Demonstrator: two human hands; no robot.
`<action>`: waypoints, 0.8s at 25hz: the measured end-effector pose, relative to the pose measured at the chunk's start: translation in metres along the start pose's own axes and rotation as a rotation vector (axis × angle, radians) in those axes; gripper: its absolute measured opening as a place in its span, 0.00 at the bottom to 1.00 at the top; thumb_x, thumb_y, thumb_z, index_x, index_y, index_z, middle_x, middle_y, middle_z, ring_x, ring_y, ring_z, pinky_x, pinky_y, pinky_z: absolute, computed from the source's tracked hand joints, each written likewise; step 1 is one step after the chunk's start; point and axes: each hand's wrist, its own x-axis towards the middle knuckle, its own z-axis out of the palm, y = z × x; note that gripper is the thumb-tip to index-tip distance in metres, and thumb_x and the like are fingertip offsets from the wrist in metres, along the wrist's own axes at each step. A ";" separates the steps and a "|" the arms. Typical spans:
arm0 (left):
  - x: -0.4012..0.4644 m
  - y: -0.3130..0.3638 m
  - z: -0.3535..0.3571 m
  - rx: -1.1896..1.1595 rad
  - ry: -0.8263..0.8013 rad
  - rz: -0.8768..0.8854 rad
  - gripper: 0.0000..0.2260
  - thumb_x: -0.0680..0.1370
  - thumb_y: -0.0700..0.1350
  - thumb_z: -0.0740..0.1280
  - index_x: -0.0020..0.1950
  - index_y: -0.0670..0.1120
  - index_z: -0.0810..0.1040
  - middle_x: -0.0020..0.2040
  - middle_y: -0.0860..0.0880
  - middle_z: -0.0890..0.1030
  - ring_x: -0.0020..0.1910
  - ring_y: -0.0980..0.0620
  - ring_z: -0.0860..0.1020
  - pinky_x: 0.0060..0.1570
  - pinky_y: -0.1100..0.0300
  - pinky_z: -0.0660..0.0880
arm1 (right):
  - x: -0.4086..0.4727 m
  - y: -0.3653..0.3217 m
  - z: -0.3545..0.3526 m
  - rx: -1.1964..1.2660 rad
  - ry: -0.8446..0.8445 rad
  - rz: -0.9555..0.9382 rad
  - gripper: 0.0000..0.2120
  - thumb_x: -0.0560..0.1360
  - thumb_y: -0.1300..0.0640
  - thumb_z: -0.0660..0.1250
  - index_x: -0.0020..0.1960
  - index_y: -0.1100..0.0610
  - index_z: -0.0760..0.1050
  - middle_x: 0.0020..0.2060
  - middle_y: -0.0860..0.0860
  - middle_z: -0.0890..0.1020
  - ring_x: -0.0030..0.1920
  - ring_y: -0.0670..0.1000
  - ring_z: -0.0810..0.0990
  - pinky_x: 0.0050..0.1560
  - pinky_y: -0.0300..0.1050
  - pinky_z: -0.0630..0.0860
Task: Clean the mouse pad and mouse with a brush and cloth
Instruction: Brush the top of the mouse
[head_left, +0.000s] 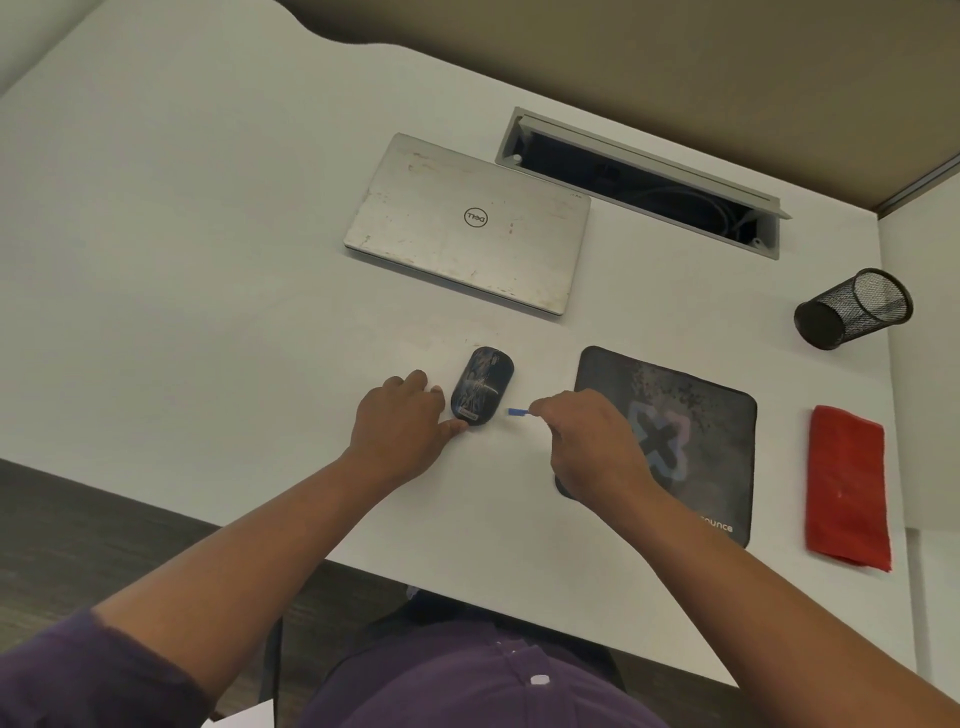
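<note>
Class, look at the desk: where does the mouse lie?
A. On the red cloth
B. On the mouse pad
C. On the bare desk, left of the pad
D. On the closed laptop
C: the mouse sits on the bare desk, left of the pad, with the left hand touching its side.

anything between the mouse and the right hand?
Head view: only the blue brush tip, sticking out of the right hand toward the mouse; a bare strip of desk separates them.
</note>
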 end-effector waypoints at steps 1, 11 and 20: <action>0.000 0.000 0.000 0.006 0.003 0.002 0.24 0.78 0.67 0.58 0.53 0.49 0.78 0.51 0.50 0.75 0.47 0.47 0.75 0.37 0.57 0.64 | -0.002 -0.002 0.001 0.049 0.033 -0.044 0.21 0.69 0.76 0.65 0.55 0.58 0.83 0.42 0.53 0.84 0.42 0.58 0.78 0.41 0.51 0.76; -0.002 0.002 0.005 0.054 -0.001 0.018 0.24 0.79 0.66 0.59 0.58 0.48 0.77 0.54 0.49 0.74 0.48 0.47 0.75 0.37 0.56 0.62 | -0.011 -0.023 0.012 0.039 0.008 -0.136 0.18 0.69 0.74 0.66 0.53 0.58 0.82 0.43 0.51 0.84 0.41 0.56 0.76 0.36 0.46 0.72; -0.001 0.003 0.005 0.036 0.016 0.012 0.25 0.79 0.67 0.56 0.57 0.47 0.78 0.52 0.49 0.75 0.47 0.47 0.75 0.37 0.56 0.63 | -0.012 -0.020 0.009 -0.004 -0.070 -0.086 0.17 0.74 0.70 0.62 0.57 0.57 0.81 0.42 0.51 0.82 0.40 0.53 0.68 0.36 0.46 0.68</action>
